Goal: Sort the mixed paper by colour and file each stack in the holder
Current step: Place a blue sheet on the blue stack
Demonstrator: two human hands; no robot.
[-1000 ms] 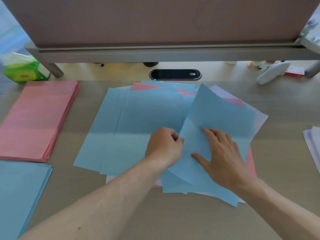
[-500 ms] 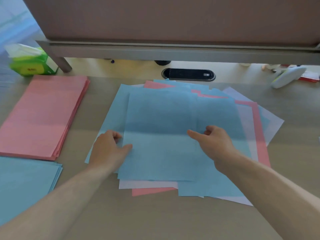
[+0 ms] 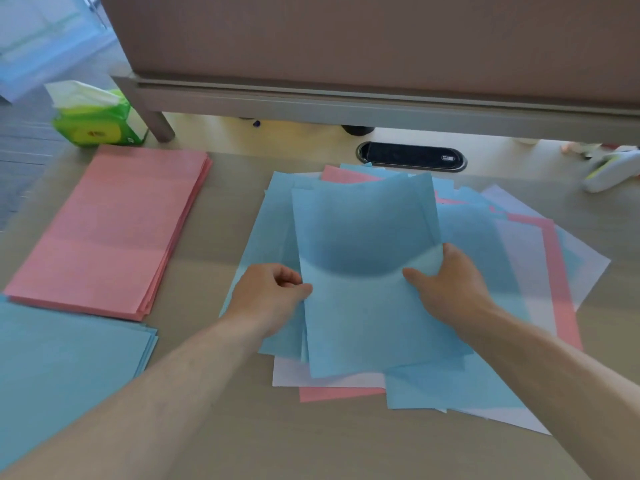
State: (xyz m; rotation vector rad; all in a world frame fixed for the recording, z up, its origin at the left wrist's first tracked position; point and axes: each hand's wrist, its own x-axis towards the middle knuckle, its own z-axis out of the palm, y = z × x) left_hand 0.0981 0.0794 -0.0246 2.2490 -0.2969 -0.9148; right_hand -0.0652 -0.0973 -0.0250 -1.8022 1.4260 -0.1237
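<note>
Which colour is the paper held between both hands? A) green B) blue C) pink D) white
B: the left hand and right hand grip opposite side edges of blue paper, which bows up above the mixed pile.

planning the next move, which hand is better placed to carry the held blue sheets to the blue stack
Left, probably. The left hand pinches the blue sheets by their left edge, and the blue stack lies to that side, near left. The right hand would have to cross over.
</note>
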